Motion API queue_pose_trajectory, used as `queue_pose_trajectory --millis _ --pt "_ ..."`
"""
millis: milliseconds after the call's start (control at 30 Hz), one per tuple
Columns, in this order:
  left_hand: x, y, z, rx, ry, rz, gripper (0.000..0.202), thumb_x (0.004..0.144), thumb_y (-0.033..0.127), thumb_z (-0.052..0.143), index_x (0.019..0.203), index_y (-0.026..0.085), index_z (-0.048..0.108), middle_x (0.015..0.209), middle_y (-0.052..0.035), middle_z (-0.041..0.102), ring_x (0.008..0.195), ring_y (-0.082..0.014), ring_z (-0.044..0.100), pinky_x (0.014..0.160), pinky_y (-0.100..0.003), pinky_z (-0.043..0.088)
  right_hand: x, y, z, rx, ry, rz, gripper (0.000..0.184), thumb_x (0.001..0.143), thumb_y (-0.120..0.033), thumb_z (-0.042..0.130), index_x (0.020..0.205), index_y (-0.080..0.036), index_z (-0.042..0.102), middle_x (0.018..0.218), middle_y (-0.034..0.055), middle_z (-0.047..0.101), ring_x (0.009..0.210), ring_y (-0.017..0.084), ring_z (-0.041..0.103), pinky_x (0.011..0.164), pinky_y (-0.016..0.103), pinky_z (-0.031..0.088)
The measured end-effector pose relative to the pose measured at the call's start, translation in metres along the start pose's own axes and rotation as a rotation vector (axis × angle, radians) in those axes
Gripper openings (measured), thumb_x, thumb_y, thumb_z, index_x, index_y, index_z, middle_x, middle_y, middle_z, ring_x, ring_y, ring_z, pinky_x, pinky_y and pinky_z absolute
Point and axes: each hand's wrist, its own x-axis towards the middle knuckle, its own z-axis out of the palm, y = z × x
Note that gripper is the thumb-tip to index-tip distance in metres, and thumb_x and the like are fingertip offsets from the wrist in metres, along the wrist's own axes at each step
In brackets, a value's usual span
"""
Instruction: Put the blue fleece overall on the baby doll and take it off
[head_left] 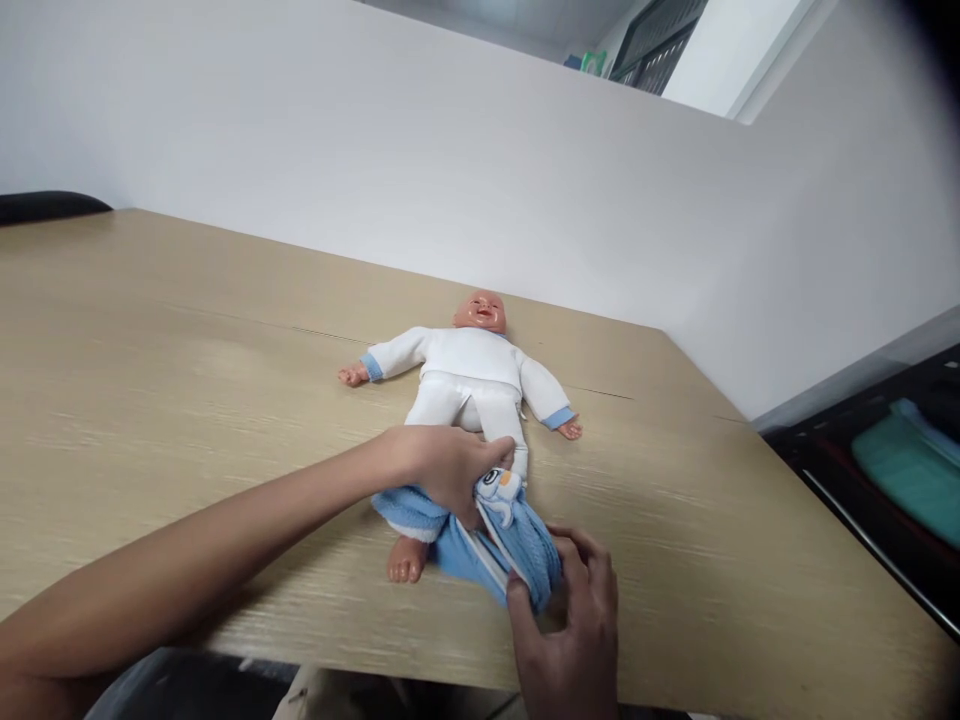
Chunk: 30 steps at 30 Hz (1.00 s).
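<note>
A baby doll (471, 360) in a white top with blue cuffs lies on its back, arms spread, head toward the wall. Blue doll pants (517, 545) with white trim and an animal-face patch are bunched around its lower legs. One bare foot (407, 560) sticks out of the left pant leg; the other foot is hidden in the cloth. My left hand (454, 465) reaches across the doll's shins and grips the pants near the patch. On the right side, my right hand (570, 620) pinches the bunched pant leg between thumb and fingers.
The doll lies on a wooden table (187, 400) whose far edge meets a white wall (300, 130). A black chair back (52, 205) shows at the left. To the right of the table is a dark rack holding a teal item (907, 470).
</note>
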Motion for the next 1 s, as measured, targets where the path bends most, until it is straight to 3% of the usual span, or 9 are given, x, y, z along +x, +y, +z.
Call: queue_pose_trajectory --millis 100,233,367,467,567,700,800,900,1000 --pt "0.006 -0.003 0.007 -0.061 0.041 0.068 0.095 0.068 0.048 0.08 0.151 0.018 0.043 0.12 -0.0158 0.071 0.101 -0.0342 0.068 0.082 -0.037 0.051 -0.008 0.002 0.003 0.143 -0.064 0.176 0.031 0.089 -0.031 0.064 0.119 -0.023 0.067 0.128 0.0136 0.067 0.118 0.035 0.065 0.099 0.05 0.052" --pt "0.008 -0.006 0.007 -0.178 0.089 0.133 0.077 0.067 0.044 0.08 0.132 0.019 0.048 0.098 -0.0067 0.068 0.084 -0.0291 0.066 0.072 -0.034 0.049 -0.014 0.003 0.004 0.418 -0.196 0.469 0.041 0.09 -0.033 0.067 0.13 -0.023 0.068 0.116 0.0116 0.078 0.108 0.035 0.074 0.091 0.044 0.059" --pt "0.003 -0.007 0.003 -0.324 0.111 0.193 0.07 0.068 0.036 0.08 0.125 0.022 0.042 0.108 -0.0037 0.063 0.1 -0.0273 0.065 0.084 -0.032 0.05 -0.003 0.011 0.004 0.564 -0.229 0.623 0.05 0.084 -0.033 0.07 0.132 -0.022 0.071 0.11 0.0104 0.082 0.107 0.037 0.076 0.088 0.045 0.063" --pt "0.0 -0.007 0.005 -0.412 0.176 0.214 0.066 0.071 0.035 0.078 0.124 0.019 0.042 0.115 -0.006 0.06 0.106 -0.0282 0.063 0.088 -0.034 0.05 0.017 0.012 0.002 0.573 -0.193 0.702 0.057 0.082 -0.039 0.07 0.137 -0.021 0.067 0.121 0.0111 0.079 0.118 0.037 0.072 0.094 0.047 0.062" --pt "-0.004 -0.008 0.009 -0.535 0.24 0.249 0.061 0.075 0.031 0.075 0.128 0.019 0.046 0.114 -0.0047 0.059 0.106 -0.0266 0.063 0.089 -0.034 0.05 0.04 0.006 -0.004 0.559 -0.206 0.622 0.055 0.084 -0.041 0.069 0.135 -0.023 0.063 0.134 0.0104 0.073 0.127 0.035 0.066 0.104 0.045 0.056" --pt "-0.011 -0.009 0.013 -0.619 0.341 0.317 0.055 0.079 0.022 0.072 0.13 0.02 0.052 0.111 -0.0015 0.062 0.101 -0.0225 0.062 0.087 -0.032 0.05 0.062 0.0 -0.011 0.646 -0.268 0.448 0.038 0.091 -0.037 0.068 0.125 -0.025 0.056 0.115 0.0053 0.073 0.104 0.025 0.069 0.093 0.037 0.057" --pt "-0.014 -0.009 0.015 -0.629 0.437 0.336 0.033 0.085 0.022 0.069 0.116 0.018 0.059 0.1 0.0004 0.063 0.091 -0.0195 0.059 0.081 -0.03 0.047 0.076 0.007 -0.013 0.67 -0.306 0.369 0.038 0.091 -0.031 0.069 0.126 -0.026 0.053 0.113 0.0027 0.069 0.099 0.022 0.066 0.089 0.033 0.054" --pt "-0.016 -0.011 0.019 -0.598 0.498 0.341 0.012 0.087 0.022 0.068 0.096 0.018 0.06 0.092 0.0009 0.058 0.086 -0.0179 0.056 0.079 -0.028 0.046 0.094 0.019 -0.017 0.601 -0.505 0.258 0.027 0.092 -0.025 0.066 0.119 -0.024 0.061 0.105 0.0012 0.068 0.095 0.021 0.064 0.086 0.032 0.051" --pt "-0.021 -0.015 0.024 -0.476 0.548 0.341 0.017 0.089 0.028 0.072 0.099 0.018 0.063 0.098 -0.0016 0.057 0.096 -0.0213 0.057 0.088 -0.031 0.046 0.115 0.028 -0.025 0.532 -0.74 0.152 0.025 0.092 -0.024 0.069 0.117 -0.024 0.065 0.109 0.0017 0.071 0.1 0.023 0.066 0.091 0.035 0.051"
